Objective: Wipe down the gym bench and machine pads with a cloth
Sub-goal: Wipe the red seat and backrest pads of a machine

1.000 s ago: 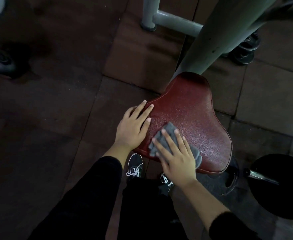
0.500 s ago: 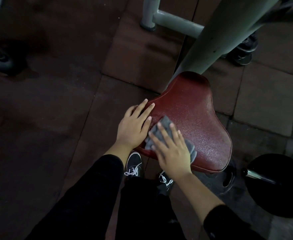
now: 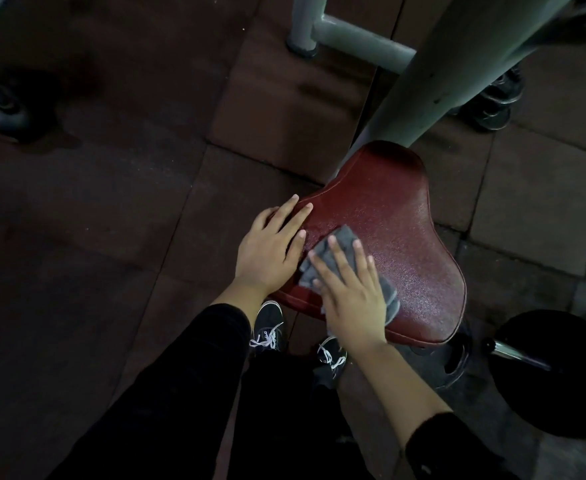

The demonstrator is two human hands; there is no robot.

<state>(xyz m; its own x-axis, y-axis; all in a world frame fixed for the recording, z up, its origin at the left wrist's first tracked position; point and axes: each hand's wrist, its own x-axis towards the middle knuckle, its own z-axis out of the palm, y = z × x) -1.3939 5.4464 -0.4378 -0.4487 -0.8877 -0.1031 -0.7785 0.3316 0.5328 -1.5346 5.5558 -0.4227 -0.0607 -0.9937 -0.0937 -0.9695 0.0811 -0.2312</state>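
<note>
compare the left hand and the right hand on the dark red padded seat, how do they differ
The left hand lies bare on the dark red padded seat at its left edge; the right hand presses a crumpled grey cloth onto it. The left hand sits farther from the person, while the right hand is nearer the seat's front edge. Both are flat with straight fingers, and both arms wear black sleeves.

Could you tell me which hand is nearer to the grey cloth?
Right. The right hand presses flat on the cloth; the left hand rests on the seat just beside it.
</note>
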